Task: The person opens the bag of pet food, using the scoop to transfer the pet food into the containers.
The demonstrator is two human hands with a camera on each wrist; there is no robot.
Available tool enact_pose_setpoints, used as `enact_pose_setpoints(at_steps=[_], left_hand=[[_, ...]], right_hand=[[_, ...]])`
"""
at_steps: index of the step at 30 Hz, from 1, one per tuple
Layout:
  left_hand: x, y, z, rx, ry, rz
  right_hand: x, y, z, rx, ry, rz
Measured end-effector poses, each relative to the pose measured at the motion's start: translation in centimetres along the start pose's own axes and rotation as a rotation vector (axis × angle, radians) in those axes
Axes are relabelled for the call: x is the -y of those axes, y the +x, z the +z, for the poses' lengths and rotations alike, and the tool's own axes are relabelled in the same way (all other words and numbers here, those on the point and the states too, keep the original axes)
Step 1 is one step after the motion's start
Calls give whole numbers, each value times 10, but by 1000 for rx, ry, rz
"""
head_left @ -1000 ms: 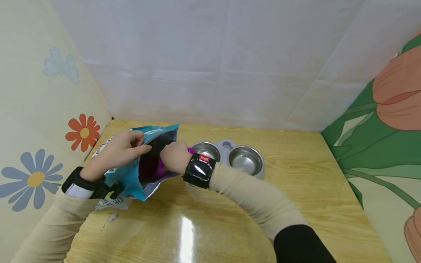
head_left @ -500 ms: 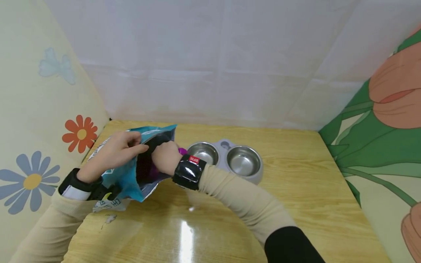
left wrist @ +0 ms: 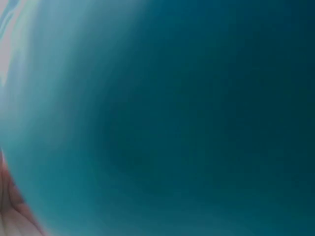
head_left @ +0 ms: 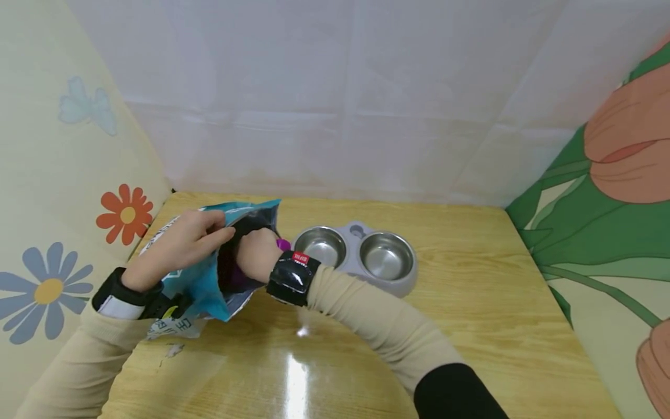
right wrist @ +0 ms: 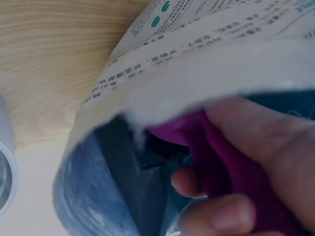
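Note:
A teal and white food bag [head_left: 199, 279] lies tilted on the wooden table [head_left: 471, 326], its mouth facing right. My left hand [head_left: 180, 244] pinches the bag's upper lip and holds it apart. My right hand [head_left: 255, 255] reaches into the mouth, fingers wrapped round a purple scoop [right wrist: 221, 162]; a bit of purple scoop [head_left: 283, 244] shows beside the wrist. The scoop's bowl is hidden in the dark inside. The left wrist view is filled by the bag's teal surface [left wrist: 172, 118].
A grey double pet feeder [head_left: 357, 233] with two bare steel bowls [head_left: 320, 247] [head_left: 386, 256] stands just right of the bag. Flower-printed panels close in the left and right sides, and a white sheet covers the back.
My right hand has pushed a little further left into the bag. The left hand keeps its hold on the lip. The bag and the feeder have stayed put.

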State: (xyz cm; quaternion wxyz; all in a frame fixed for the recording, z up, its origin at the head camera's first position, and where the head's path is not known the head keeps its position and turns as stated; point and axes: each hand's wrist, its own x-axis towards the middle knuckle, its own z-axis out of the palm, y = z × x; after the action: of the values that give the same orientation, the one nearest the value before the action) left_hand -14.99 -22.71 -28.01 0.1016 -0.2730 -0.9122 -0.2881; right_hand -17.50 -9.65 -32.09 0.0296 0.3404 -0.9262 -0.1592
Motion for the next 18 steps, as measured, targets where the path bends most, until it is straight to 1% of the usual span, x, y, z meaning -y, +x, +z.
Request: enact_pose_setpoints(at_steps=[2,5,9,13,15,18], left_hand=[[0,0,0,-9,0,12],[0,1,1,-17,4,29],[0,2,2,-25,5,38],[1,2,2,-26,6,35],[1,2,2,-23,4,38],[0,2,2,-21,-4,38]], right_hand=[[2,0,1,-22,9,-3],[5,2,2,-15,14,-4],[10,8,3,37,22,4],[14,13,5,67,38,15],[16,14,7,75,49,19],[17,15,9,62,101,40]])
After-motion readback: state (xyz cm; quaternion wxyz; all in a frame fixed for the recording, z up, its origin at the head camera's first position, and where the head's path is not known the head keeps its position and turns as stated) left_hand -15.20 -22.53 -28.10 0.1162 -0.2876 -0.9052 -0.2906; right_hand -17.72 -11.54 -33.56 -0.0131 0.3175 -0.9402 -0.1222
